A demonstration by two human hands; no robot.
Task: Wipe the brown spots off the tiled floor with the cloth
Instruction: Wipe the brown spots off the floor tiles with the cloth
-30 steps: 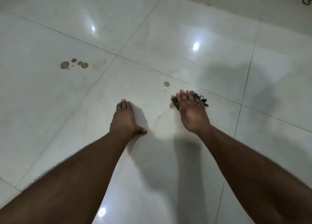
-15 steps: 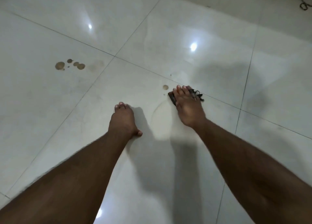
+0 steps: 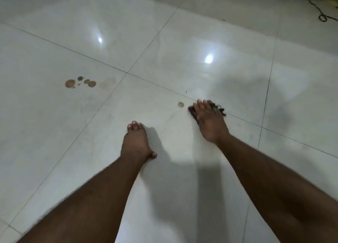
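Glossy tiled floor [image 3: 182, 50], brown spots [image 3: 80, 82], unlabelled cloth [image 3: 218, 109]

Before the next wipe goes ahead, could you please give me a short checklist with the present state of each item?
1. Cloth under right hand: ok, pressed flat on the floor.
2. Left hand braced on floor: ok.
3. Single spot within reach: ok, just left of the cloth, not yet wiped.
4. Spot cluster cleaned: not ok, untouched on the tile to the left.
5. Cloth damp: cannot tell.
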